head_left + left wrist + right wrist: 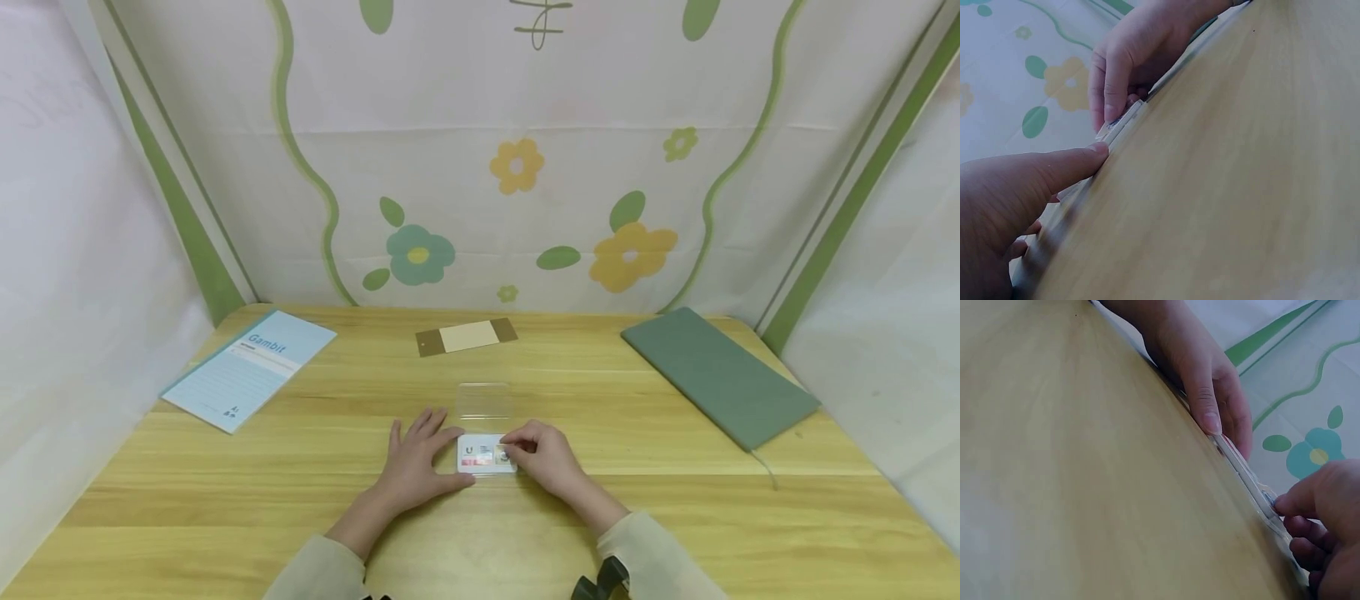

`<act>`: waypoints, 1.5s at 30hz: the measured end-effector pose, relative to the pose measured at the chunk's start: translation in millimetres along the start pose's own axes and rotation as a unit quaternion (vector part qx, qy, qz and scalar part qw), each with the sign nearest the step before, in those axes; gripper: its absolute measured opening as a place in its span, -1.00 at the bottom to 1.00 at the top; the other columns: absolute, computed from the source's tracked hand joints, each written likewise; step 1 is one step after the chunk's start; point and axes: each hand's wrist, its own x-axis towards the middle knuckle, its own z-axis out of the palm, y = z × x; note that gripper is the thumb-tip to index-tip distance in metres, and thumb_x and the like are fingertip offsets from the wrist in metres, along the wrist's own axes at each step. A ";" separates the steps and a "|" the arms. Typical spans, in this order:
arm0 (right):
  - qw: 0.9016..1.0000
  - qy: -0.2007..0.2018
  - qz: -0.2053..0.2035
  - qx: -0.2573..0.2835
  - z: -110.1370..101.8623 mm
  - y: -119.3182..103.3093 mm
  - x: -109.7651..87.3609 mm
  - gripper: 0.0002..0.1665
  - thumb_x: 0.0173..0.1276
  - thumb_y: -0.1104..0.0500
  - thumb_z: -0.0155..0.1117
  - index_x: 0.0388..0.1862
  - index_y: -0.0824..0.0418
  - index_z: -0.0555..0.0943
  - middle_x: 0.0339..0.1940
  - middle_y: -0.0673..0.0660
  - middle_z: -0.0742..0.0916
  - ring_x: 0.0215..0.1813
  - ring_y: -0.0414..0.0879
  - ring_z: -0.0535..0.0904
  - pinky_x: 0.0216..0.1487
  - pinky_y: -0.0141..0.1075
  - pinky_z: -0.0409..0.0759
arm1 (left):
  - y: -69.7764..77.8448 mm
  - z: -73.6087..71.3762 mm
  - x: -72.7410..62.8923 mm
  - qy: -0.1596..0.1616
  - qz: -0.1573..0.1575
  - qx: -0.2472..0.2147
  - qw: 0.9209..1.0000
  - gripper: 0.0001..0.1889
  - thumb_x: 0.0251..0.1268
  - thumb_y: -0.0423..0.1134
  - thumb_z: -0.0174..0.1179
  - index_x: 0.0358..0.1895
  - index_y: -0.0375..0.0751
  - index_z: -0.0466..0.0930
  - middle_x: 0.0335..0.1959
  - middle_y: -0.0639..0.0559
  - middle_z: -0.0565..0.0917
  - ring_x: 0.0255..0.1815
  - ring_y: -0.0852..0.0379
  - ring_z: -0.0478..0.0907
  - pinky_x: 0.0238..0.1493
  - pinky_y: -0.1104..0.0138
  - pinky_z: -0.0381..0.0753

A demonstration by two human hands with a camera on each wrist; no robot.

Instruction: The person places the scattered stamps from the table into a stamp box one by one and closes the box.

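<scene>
A small flat white case with printed labels lies on the table, its clear lid folded back flat behind it. My left hand grips its left end, thumb at the near edge and forefinger at the far edge, other fingers spread. Over the right end, my right hand pinches a small gold-edged square piece between thumb and forefinger. The fingertips partly cover that piece, which overlaps the case. From the right wrist view, the left thumb presses the case's edge.
Behind the case lies a brown-and-cream card strip. A light blue notebook is at the back left, and a green notebook with a ribbon at the back right. Fabric walls surround the wooden table.
</scene>
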 end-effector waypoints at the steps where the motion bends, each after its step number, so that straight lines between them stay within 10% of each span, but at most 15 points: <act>1: 1.000 0.002 -0.001 -0.003 0.5 0.3 0.1 -0.92 0.03 0.32 0.28 -0.44 0.20 0.66 -0.58 -0.08 0.52 -0.50 -0.21 0.36 -0.52 -0.43 0.36 | 0.0 -0.2 0.0 0.000 0.000 0.000 1.000 -0.31 -0.20 0.29 0.17 0.05 -0.01 0.43 0.22 -0.17 0.22 0.26 -0.14 -0.03 0.08 -0.19 -0.36; 19: 0.999 0.017 0.017 0.029 -3.4 -2.9 0.5 -0.84 0.00 0.37 0.27 -0.37 0.26 0.60 -0.57 -0.03 0.51 -0.51 -0.17 0.37 -0.52 -0.40 0.38 | -0.1 -2.0 -0.5 -0.009 -0.001 -0.004 1.000 -0.28 -0.20 0.31 0.14 0.08 -0.03 0.42 0.24 -0.16 0.20 0.27 -0.14 -0.05 0.08 -0.19 -0.37; 27: 0.997 0.034 0.050 0.042 -29.9 -0.1 14.3 -0.64 0.04 0.27 0.28 -0.12 0.27 0.54 -0.29 0.04 0.60 -0.23 -0.10 0.48 -0.17 -0.23 0.45 | -9.7 -11.4 10.3 0.028 -0.010 -0.012 0.999 -0.34 -0.05 0.24 0.10 0.10 -0.09 0.40 0.18 -0.19 0.27 0.23 -0.18 0.05 0.06 -0.23 -0.31; 34: 0.999 -0.016 0.049 0.013 -42.8 8.3 36.9 -0.36 0.09 0.11 0.27 0.17 0.17 0.34 0.15 0.13 0.42 0.18 0.06 0.24 0.14 0.00 0.13 | -18.0 -20.8 35.5 0.042 -0.061 -0.027 0.997 -0.30 -0.04 0.19 0.13 0.17 -0.13 0.31 0.25 -0.21 0.16 0.25 -0.17 -0.01 0.06 -0.23 -0.32; 45: 0.991 -0.079 0.040 -0.101 -33.8 21.5 54.2 -0.15 0.00 -0.18 0.25 0.26 0.04 0.22 0.30 0.12 0.21 0.30 0.06 -0.01 0.11 0.18 -0.45 | -23.2 -9.6 53.1 0.009 -0.099 -0.017 0.995 -0.21 -0.10 0.29 0.09 0.23 -0.03 0.23 0.28 -0.24 0.06 0.27 -0.22 -0.10 0.07 -0.21 -0.40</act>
